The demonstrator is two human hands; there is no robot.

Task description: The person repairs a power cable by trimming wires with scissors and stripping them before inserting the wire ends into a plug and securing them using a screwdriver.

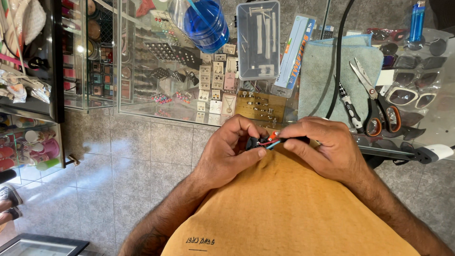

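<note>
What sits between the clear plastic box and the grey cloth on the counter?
Head view: a long light-blue tweezers pack lies slanted between the clear plastic box and the grey cloth, its right edge at the cloth.

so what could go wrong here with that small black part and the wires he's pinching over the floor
1. The small black part with red and blue wires is pinched between the left hand and right hand off the glass counter, above the grey tiled floor; a slip could drop it there.
2. The orange-handled scissors lie open on the grey cloth near the right hand, so a blind reach might catch a blade.
</note>
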